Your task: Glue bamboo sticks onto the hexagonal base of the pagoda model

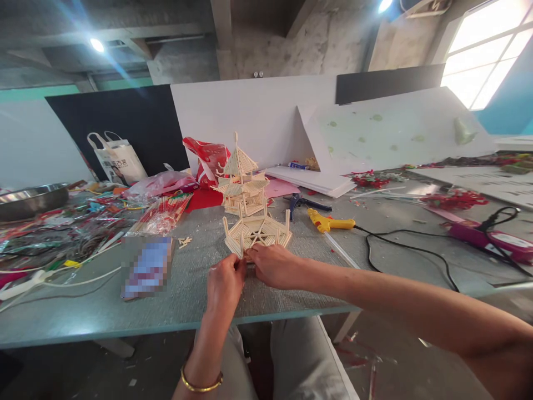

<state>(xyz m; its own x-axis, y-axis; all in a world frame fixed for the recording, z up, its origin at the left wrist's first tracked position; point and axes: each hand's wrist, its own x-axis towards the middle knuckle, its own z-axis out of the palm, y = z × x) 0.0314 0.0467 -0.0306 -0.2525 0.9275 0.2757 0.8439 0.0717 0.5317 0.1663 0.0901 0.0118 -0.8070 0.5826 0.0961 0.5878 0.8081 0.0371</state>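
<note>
A flat base section built of pale wooden sticks lies on the grey table, with short posts standing up at its corners. My left hand and my right hand meet at its near corner, fingertips pinched on the sticks there. Just behind it stands a tiered pagoda-like tower made of the same sticks, untouched. A gold bangle sits on my left wrist.
A yellow glue gun with a black cord lies to the right, near blue pliers and a pink tool. Packets of sticks, a blurred box, a steel bowl, bags and leaning white boards surround the work.
</note>
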